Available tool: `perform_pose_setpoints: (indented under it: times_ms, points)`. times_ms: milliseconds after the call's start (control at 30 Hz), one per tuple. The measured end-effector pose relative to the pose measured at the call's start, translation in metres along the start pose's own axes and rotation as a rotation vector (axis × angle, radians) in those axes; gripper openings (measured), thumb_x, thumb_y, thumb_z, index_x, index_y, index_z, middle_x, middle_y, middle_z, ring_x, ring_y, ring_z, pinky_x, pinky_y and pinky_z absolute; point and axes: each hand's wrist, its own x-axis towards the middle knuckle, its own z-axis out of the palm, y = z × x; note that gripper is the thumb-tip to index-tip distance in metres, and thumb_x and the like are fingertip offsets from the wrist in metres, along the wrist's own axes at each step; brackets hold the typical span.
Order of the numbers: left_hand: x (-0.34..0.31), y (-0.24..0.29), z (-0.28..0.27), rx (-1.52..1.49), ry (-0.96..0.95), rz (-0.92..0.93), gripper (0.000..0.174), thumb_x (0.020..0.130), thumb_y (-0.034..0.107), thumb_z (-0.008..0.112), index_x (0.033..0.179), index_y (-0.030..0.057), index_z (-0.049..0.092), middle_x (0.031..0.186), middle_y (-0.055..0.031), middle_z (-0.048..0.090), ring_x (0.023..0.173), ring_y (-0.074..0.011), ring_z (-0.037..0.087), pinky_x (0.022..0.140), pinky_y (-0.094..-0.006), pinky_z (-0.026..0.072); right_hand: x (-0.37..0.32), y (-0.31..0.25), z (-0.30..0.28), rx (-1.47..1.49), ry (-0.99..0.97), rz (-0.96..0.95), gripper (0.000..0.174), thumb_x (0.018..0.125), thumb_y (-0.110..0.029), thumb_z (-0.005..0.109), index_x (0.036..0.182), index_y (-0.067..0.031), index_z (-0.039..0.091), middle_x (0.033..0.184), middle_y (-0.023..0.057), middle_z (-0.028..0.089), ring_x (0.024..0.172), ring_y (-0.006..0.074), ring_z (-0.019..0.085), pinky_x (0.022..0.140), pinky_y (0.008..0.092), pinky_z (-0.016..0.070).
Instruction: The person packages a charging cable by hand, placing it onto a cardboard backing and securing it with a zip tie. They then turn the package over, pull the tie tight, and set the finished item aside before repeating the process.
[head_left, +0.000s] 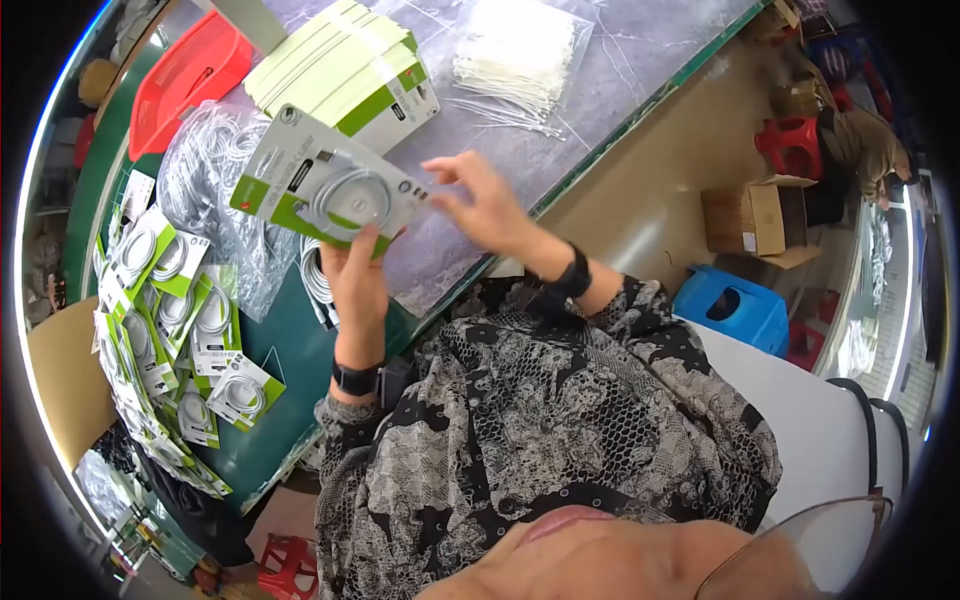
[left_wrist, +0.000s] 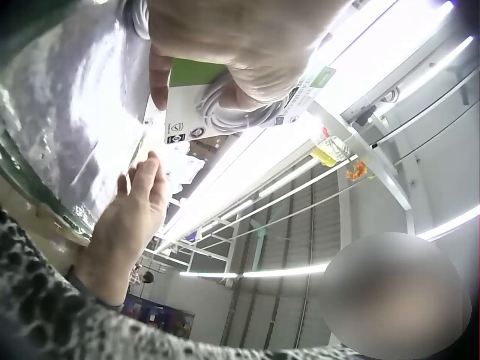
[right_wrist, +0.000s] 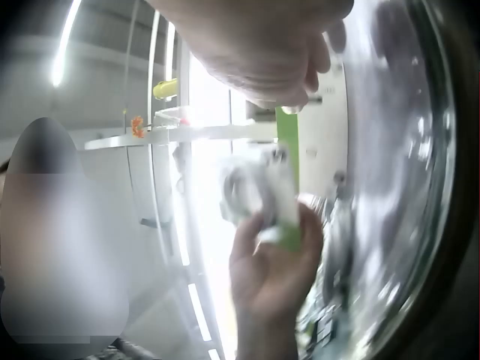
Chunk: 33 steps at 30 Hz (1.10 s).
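Note:
A green and white card pack with a coiled white cable [head_left: 350, 200] is gripped at its lower edge by the left hand [head_left: 360, 290], thumb over the front. Beside the pack's right end is the right hand [head_left: 490, 210], fingers apart and slightly bent, holding nothing. In the left wrist view the left hand [left_wrist: 240, 45] covers part of the pack [left_wrist: 195, 105], and the right hand [left_wrist: 131, 225] is below it. The right wrist view has the right hand [right_wrist: 262, 45] above the blurred pack [right_wrist: 259, 184] and the left hand [right_wrist: 274, 277] under it.
Left of the hands lie a heap of packed cables [head_left: 175, 330] and a plastic bag of cables [head_left: 215, 160]. Beyond are a red tray [head_left: 190, 85], a stack of green cards [head_left: 330, 65] and a bag of white ties [head_left: 520, 50]. A blue stool [head_left: 730, 310] stands right.

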Motion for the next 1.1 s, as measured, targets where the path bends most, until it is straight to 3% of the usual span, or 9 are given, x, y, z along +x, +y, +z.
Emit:
perform_pose_setpoints:
  times_ms: [67, 133, 267, 700, 833, 933, 1000, 1100]
  points:
    - [-0.006, 0.000, -0.011, 0.037, 0.027, -0.012, 0.040, 0.089, -0.002, 0.052, 0.128, 0.0045, 0.042, 0.123, -0.0092, 0.053, 0.112, -0.0232, 0.055, 0.091, -0.0392, 0.0497, 0.010, 0.030, -0.027, -0.343, 0.204, -0.137, 0.019, 0.074, -0.005, 0.068, 0.092, -0.0076, 0.062, 0.089, 0.0086, 0.056, 0.093, 0.0252, 0.052, 0.081, 0.0354, 0.0408]
    - [-0.011, -0.002, -0.018, 0.027, 0.034, -0.049, 0.042, 0.088, -0.003, 0.052, 0.128, 0.0051, 0.042, 0.124, -0.0090, 0.053, 0.112, -0.0236, 0.055, 0.089, -0.0418, 0.0511, 0.022, 0.043, -0.051, -0.590, 0.271, -0.071, 0.014, 0.073, -0.008, 0.069, 0.085, -0.0101, 0.062, 0.087, 0.0059, 0.055, 0.092, 0.0254, 0.050, 0.081, 0.0383, 0.0393]
    - [-0.011, -0.012, -0.015, 0.041, -0.006, -0.076, 0.046, 0.087, -0.004, 0.052, 0.130, 0.0054, 0.041, 0.123, -0.0088, 0.053, 0.112, -0.0239, 0.055, 0.087, -0.0436, 0.0523, 0.031, 0.052, -0.061, -0.754, 0.159, -0.053, 0.013, 0.073, -0.011, 0.070, 0.084, -0.0112, 0.062, 0.086, 0.0032, 0.054, 0.090, 0.0243, 0.050, 0.081, 0.0380, 0.0378]
    - [-0.016, -0.020, 0.008, 0.026, -0.139, -0.181, 0.049, 0.085, -0.006, 0.051, 0.131, 0.0042, 0.038, 0.122, -0.0105, 0.053, 0.110, -0.0227, 0.055, 0.088, -0.0408, 0.0514, 0.037, 0.069, -0.060, -0.762, 0.120, -0.022, 0.010, 0.075, -0.010, 0.068, 0.081, -0.0115, 0.060, 0.088, 0.0018, 0.054, 0.092, 0.0242, 0.049, 0.080, 0.0374, 0.0364]
    - [-0.014, -0.017, 0.013, -0.035, -0.115, -0.198, 0.046, 0.087, -0.003, 0.049, 0.131, 0.0042, 0.037, 0.122, -0.0114, 0.053, 0.110, -0.0234, 0.055, 0.089, -0.0409, 0.0510, 0.044, 0.073, -0.065, -0.749, 0.149, -0.124, 0.008, 0.076, -0.009, 0.066, 0.080, -0.0110, 0.059, 0.084, 0.0035, 0.054, 0.086, 0.0243, 0.049, 0.078, 0.0362, 0.0360]
    - [-0.007, -0.007, 0.030, -0.156, -0.156, -0.193, 0.043, 0.090, 0.003, 0.050, 0.131, 0.0047, 0.038, 0.123, -0.0112, 0.053, 0.111, -0.0244, 0.055, 0.090, -0.0405, 0.0501, 0.054, 0.071, -0.081, -0.567, 0.188, -0.264, 0.007, 0.079, -0.006, 0.065, 0.083, -0.0082, 0.060, 0.081, 0.0055, 0.056, 0.080, 0.0229, 0.053, 0.075, 0.0343, 0.0402]
    - [-0.003, 0.001, 0.036, -0.194, -0.154, -0.173, 0.042, 0.091, 0.007, 0.051, 0.131, 0.0049, 0.038, 0.123, -0.0111, 0.053, 0.112, -0.0248, 0.055, 0.091, -0.0403, 0.0497, 0.058, 0.062, -0.089, -0.444, 0.189, -0.261, 0.007, 0.079, -0.003, 0.065, 0.084, -0.0069, 0.060, 0.080, 0.0060, 0.057, 0.079, 0.0221, 0.054, 0.074, 0.0331, 0.0417]
    - [0.007, 0.009, 0.047, -0.433, -0.306, -0.230, 0.040, 0.095, 0.017, 0.050, 0.131, 0.0038, 0.038, 0.120, -0.0105, 0.054, 0.101, -0.0219, 0.058, 0.083, -0.0369, 0.0522, 0.067, 0.028, -0.086, -0.208, 0.194, -0.243, 0.009, 0.080, 0.001, 0.064, 0.086, -0.0044, 0.060, 0.079, 0.0070, 0.058, 0.076, 0.0203, 0.057, 0.071, 0.0308, 0.0448]
